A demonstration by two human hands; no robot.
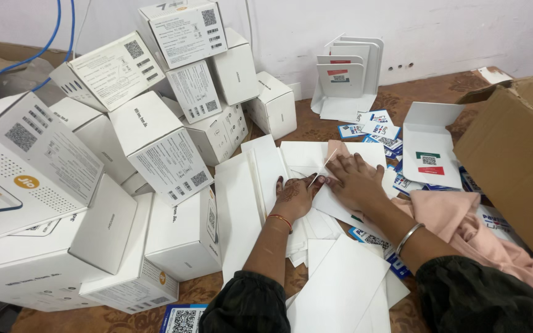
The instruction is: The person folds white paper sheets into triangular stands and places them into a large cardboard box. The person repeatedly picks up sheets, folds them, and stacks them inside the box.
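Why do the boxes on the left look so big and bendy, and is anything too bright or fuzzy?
In the head view the wide lens stretches the white boxes near the left edge, so they look huge and tilted; the light is soft and even, with faint shadows under the left hand and right hand; the white card sheets look washed out; the hands look fairly sharp.

White card sheets (291, 161) lie flat, overlapping, on the patterned brown surface.
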